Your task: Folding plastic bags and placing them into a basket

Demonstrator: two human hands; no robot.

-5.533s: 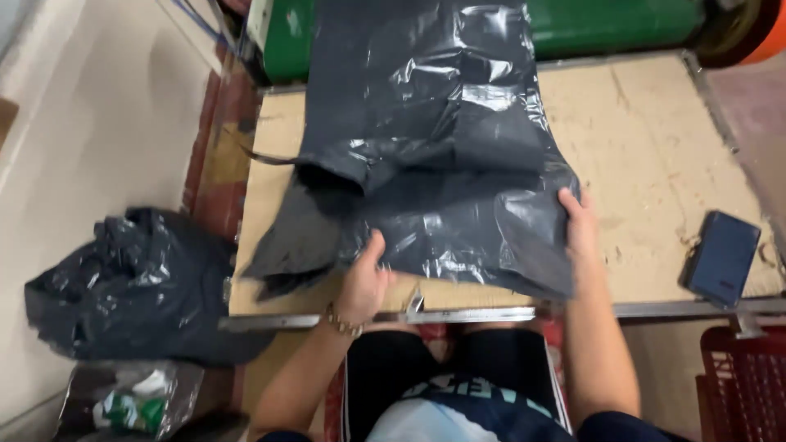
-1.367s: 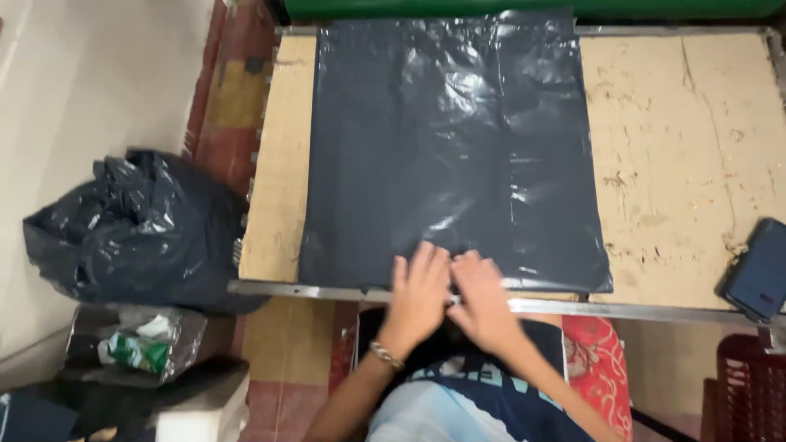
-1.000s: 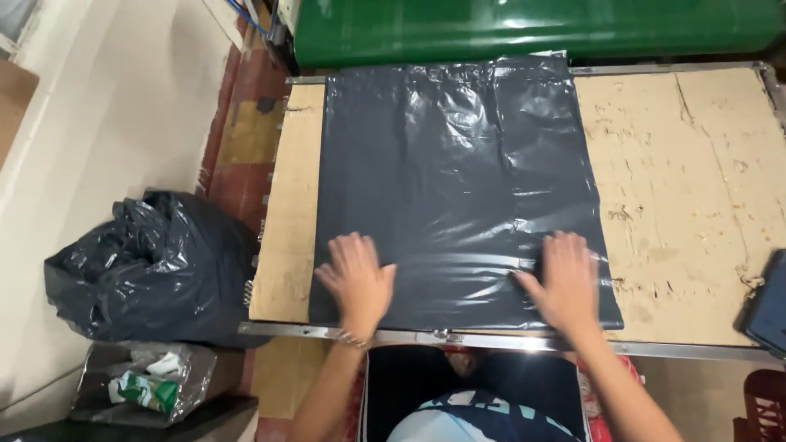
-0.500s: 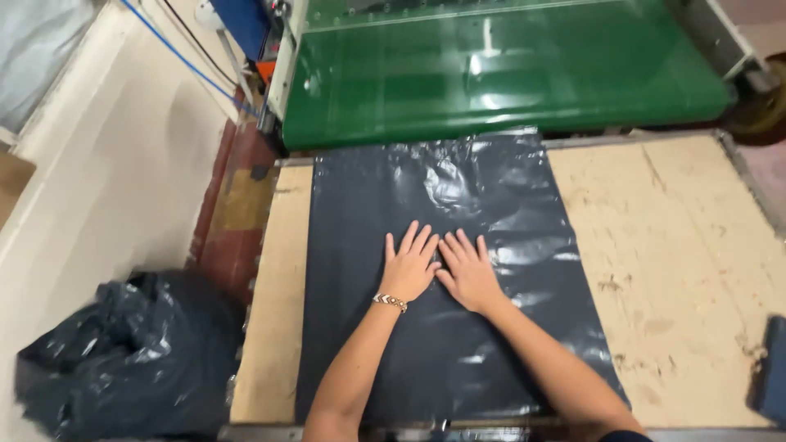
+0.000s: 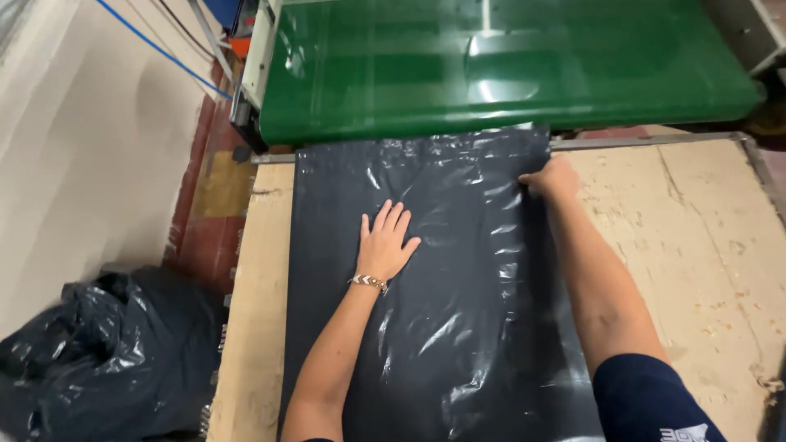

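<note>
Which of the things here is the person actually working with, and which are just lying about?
In use:
- black plastic sheet, spread flat on the wooden table
- left hand, pressed flat on the sheet
- right hand, at the sheet's far right edge

Lying about:
- green conveyor beyond the table
- heap of black plastic on the floor
- blue cable

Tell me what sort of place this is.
Probably a small workshop or factory floor for plastic bags. A green conveyor belt runs off a worn wooden worktable, where the left hand and right hand flatten a black plastic sheet; a heap of black plastic sits on the floor.
</note>
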